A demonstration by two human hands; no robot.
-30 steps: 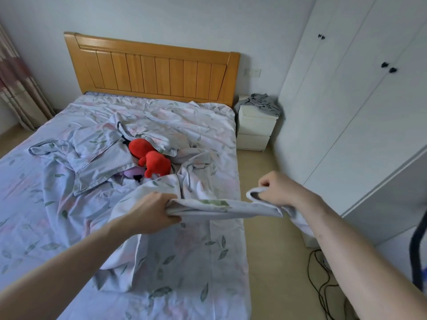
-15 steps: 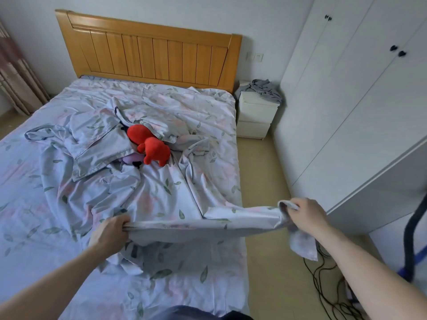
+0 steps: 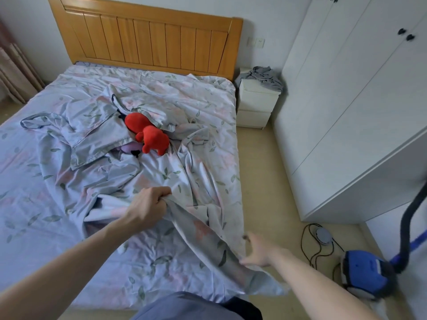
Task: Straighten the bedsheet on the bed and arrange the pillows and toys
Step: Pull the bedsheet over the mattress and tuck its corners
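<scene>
A crumpled leaf-print bedsheet point(image 3: 198, 172) lies loose over the bed point(image 3: 30, 181). My left hand point(image 3: 150, 204) grips a bunched fold of it near the middle of the bed's right half. From there the sheet's edge runs down to the bed's right side, where my right hand point(image 3: 256, 250) is blurred, fingers spread, against the hanging cloth. A red plush toy point(image 3: 150, 135) lies mid-bed, and a purple toy point(image 3: 129, 147) is half hidden under a flat pillow point(image 3: 97, 135) in matching fabric.
A wooden headboard point(image 3: 147, 40) stands at the far end. A white nightstand point(image 3: 256, 105) with grey clothes on it is right of the bed, and white wardrobes point(image 3: 346, 100) line the right wall. A blue vacuum cleaner point(image 3: 367, 276) and black cables point(image 3: 316, 245) lie on the floor.
Both hands have dropped the stretched sheet edge toward the mattress. My right hand let go of the corner and opened low at the bedside; my left hand still grips its fold.
</scene>
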